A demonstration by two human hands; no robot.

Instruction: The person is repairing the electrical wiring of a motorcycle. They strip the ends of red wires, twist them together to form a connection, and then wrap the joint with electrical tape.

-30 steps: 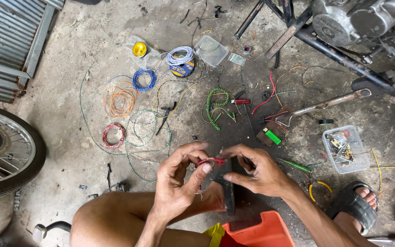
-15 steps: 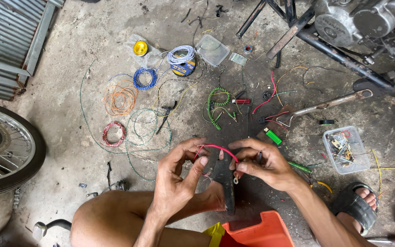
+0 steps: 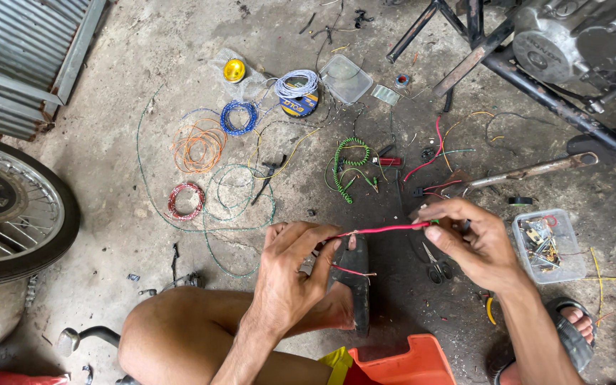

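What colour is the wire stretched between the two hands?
Red. The wire runs taut from the left hand to the right hand, clearest in the head view.

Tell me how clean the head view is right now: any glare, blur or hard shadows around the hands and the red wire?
Head view: soft, even daylight, no hard shadows; left hand and right hand sharp, red wire crisp between them; mild glare on the engine casing; wide-angle bending at the edges, seen on the wheel.
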